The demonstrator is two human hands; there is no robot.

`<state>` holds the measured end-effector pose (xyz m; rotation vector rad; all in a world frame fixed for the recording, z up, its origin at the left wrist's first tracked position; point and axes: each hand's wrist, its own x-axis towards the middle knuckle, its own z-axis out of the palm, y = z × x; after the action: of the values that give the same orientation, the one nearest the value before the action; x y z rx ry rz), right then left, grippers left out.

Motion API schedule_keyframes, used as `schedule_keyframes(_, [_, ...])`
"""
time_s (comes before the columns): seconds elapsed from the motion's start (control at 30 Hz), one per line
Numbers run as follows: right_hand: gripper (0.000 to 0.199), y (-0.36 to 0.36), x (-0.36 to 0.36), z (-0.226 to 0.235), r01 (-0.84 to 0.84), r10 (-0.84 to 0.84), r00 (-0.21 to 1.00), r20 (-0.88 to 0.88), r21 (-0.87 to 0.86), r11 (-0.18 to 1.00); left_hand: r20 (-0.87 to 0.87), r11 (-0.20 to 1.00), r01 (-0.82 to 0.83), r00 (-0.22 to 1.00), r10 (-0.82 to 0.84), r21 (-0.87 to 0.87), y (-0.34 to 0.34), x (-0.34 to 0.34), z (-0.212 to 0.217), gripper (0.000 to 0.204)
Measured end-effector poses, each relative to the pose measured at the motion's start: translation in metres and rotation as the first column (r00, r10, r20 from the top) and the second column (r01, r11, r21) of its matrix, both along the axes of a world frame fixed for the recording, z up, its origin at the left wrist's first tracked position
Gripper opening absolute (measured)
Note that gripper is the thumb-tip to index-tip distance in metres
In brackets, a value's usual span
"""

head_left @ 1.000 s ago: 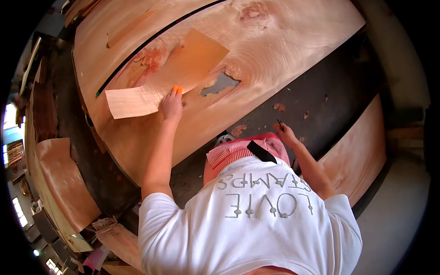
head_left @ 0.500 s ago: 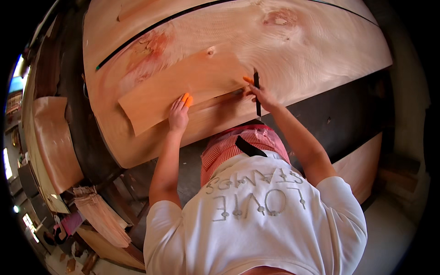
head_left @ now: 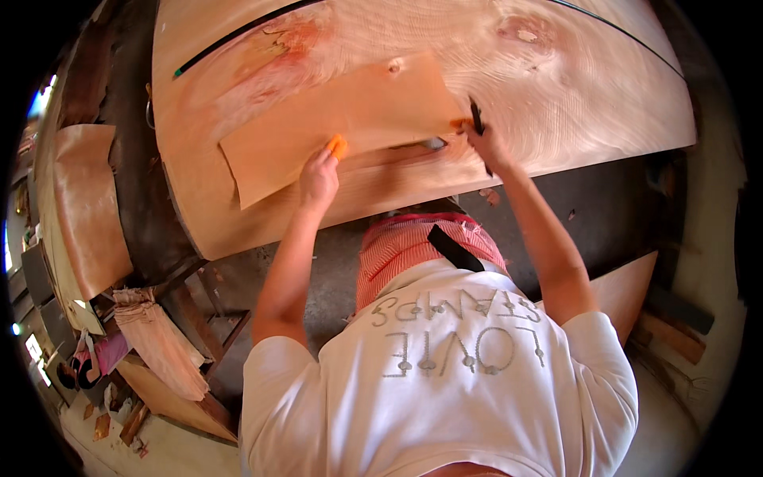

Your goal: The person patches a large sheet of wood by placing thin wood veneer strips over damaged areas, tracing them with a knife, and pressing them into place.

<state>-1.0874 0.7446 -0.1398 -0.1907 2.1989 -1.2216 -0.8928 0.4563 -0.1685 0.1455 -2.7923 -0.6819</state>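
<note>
A long orange-tan piece of wood veneer [head_left: 342, 103] lies slanted over a much larger pale veneer sheet [head_left: 548, 103]. My left hand [head_left: 320, 176] pinches the small piece's near edge, with orange covers on its fingertips. At that piece's right end, my right hand [head_left: 490, 148] is closed round a slim black knife [head_left: 477, 118], which points away from me. An orange-covered fingertip of this hand touches the piece's corner. Part of the small piece's near edge is raised, and a dark slot with a small hole [head_left: 434, 144] shows in the sheet beside it.
A dark strip [head_left: 246, 36] lies across the large sheet at the far left. Left of the table hang a veneer piece [head_left: 91, 207] and a bundle of veneer strips [head_left: 163, 342]. Further back at the lower left is another person [head_left: 95, 358]. A board [head_left: 624, 294] leans at the right.
The view has shifted, so the table sits higher in it. Both hands and the small veneer piece appear further up and right; the knife in my right hand has tilted.
</note>
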Motion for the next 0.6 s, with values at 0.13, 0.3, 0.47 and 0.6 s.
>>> schedule_keyframes(0.13, [0.019,0.023,0.035,-0.047,0.013,-0.005,0.998,-0.068,0.104,0.995,0.092,0.994,0.066,0.994,-0.058,-0.082,0.031,0.025,-0.021,0.039])
schedule_keyframes(0.3, [0.023,0.036,0.036,-0.09,0.054,-0.02,0.97,-0.241,0.134,0.99,0.045,0.994,-0.096,0.994,0.098,-0.05,0.023,0.01,-0.034,0.054])
schedule_keyframes(0.47, [0.037,0.027,0.044,-0.047,-0.104,0.122,0.992,-0.044,0.295,0.95,-0.062,0.879,-0.406,0.913,0.404,-0.249,-0.032,0.016,-0.046,0.052])
schedule_keyframes(0.6, [0.037,0.008,0.068,-0.023,-0.285,0.368,0.908,-0.2,0.348,0.893,-0.027,0.84,-0.442,0.889,0.457,-0.315,-0.033,0.019,-0.041,0.049])
